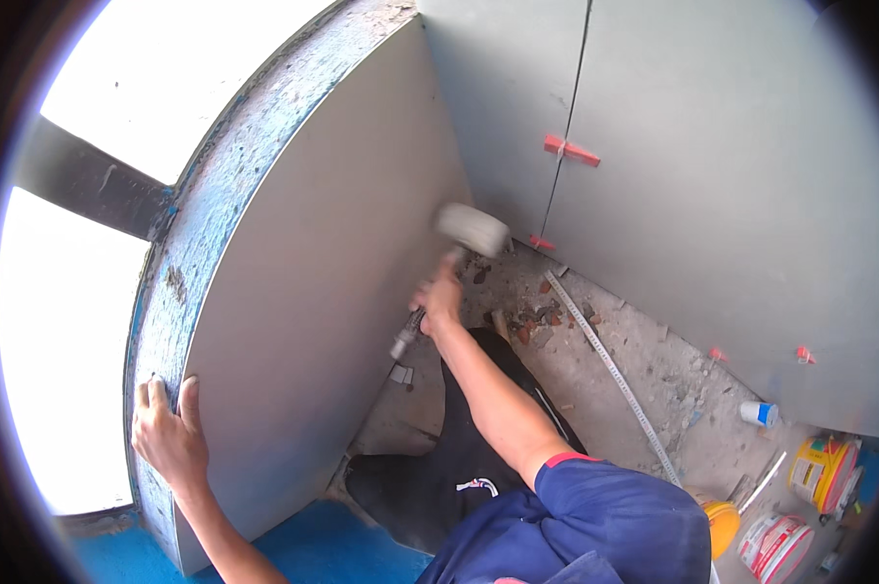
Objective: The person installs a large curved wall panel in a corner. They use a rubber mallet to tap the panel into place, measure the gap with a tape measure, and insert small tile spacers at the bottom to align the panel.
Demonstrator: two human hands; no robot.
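Observation:
A mallet with a thick white head (474,230) is gripped in my right hand (441,297), its grey handle end sticking out below the fist. The head is slightly blurred and sits close to the large grey tile panel (332,195) that covers the low wall under the window. Near the lower left, my left hand (170,433) lies on the rough, blue-stained ledge (216,243) by the panel's upper edge. Its fingers are stretched over the ledge, with the thumb apart beside the panel.
Larger grey tiles (722,165) line the facing wall, with red wedges (571,151) in the joint. A long measuring strip (615,375) lies on the rubble-strewn floor (547,380). At right are a white-and-blue cylinder (759,414), a yellow bucket (821,475) and a red-and-white tub (775,547).

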